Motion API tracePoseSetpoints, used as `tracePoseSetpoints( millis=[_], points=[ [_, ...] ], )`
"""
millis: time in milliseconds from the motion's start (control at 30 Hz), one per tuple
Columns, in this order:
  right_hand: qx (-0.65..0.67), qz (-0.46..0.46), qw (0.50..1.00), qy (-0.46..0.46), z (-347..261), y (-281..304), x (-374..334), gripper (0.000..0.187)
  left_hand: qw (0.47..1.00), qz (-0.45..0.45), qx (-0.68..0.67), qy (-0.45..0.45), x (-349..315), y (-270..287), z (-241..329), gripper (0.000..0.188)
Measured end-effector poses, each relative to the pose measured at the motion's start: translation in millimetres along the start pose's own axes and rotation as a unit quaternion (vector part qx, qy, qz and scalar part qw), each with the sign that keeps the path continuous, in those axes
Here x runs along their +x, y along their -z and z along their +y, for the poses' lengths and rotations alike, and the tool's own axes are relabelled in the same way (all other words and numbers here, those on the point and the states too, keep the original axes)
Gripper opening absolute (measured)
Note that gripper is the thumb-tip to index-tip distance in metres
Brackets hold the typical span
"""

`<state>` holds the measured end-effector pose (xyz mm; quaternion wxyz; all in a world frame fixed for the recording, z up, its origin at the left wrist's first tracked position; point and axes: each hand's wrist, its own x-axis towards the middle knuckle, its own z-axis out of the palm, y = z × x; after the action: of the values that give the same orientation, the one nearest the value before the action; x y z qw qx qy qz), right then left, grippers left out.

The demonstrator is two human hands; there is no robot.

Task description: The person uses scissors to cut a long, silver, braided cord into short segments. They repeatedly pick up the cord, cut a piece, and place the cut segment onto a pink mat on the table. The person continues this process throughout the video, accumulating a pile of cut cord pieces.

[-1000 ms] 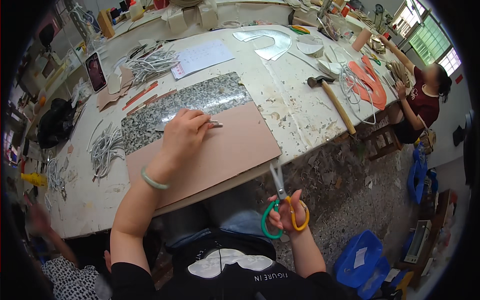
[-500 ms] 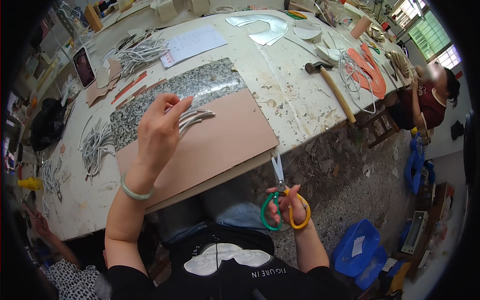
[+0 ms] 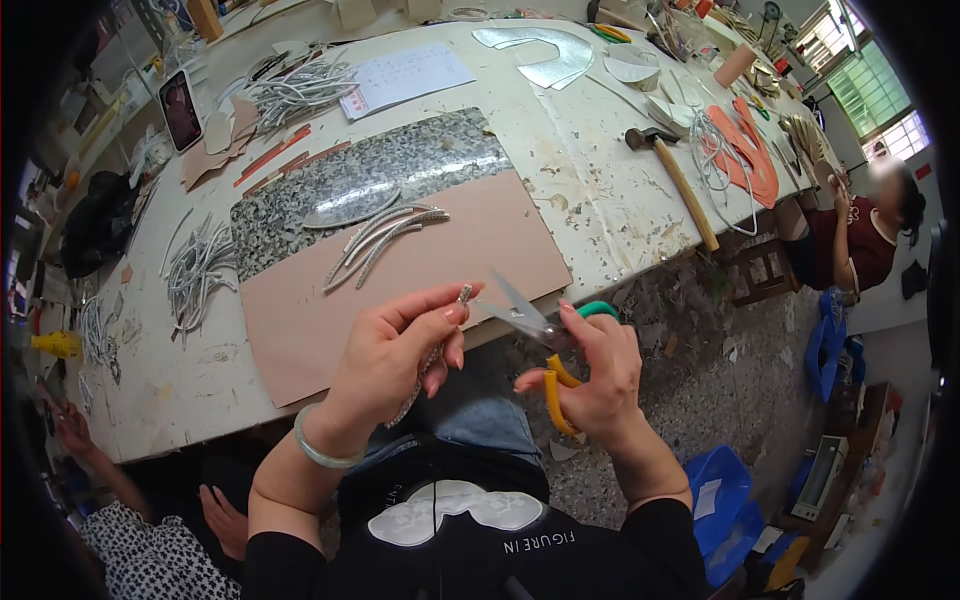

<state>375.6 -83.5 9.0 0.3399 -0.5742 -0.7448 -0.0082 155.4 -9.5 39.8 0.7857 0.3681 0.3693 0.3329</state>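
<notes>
1. Your left hand is pinching a thin, silvery braided strip between thumb and fingers, and the strip's other end is poking out below your palm.
2. Your right hand is curling around a pair of metal scissors with one green and one yellow handle.
3. The blades are standing apart and pointing at the strip's top end; I cannot tell if they are touching it.
4. Both hands are staying close to the front edge of a flat, pinkish-tan board.
5. More thin, curved silvery strips are lying together on that board, past your left hand.
6. A shiny, speckled grey stone slab is peeking out from the board's far side.
7. A hammer with a wooden handle is resting on the white table, off to the right.
</notes>
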Motion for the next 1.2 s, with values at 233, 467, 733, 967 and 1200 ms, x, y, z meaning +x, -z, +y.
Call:
tracePoseSetpoints(
  millis=[233,467,733,967,1200],
  points=[
    [-0.047,-0.014,0.996,0.075,-2.7,-2.4,15.6,0.079,0.999,-0.008,-0.036,0.008,-11.2,1.0,-6.4,0.032],
    [-0.043,-0.026,0.994,0.099,0.9,-4.7,17.2,0.08,1.0,0.017,0.009,0.006,-14.9,2.1,-8.0,0.031],
    [-0.023,-0.043,0.994,0.096,0.6,-4.2,22.5,0.073,1.0,0.008,0.002,0.009,-18.3,3.9,-10.1,0.025],
    [-0.027,-0.049,0.994,0.095,-0.2,-2.7,23.5,0.068,1.0,0.011,0.004,-0.001,-20.2,2.0,-13.6,0.02],
    [-0.009,-0.07,0.993,0.094,3.4,-2.2,23.6,0.064,1.0,0.022,0.001,-0.007,-19.0,1.0,-15.7,0.02]
  ],
)
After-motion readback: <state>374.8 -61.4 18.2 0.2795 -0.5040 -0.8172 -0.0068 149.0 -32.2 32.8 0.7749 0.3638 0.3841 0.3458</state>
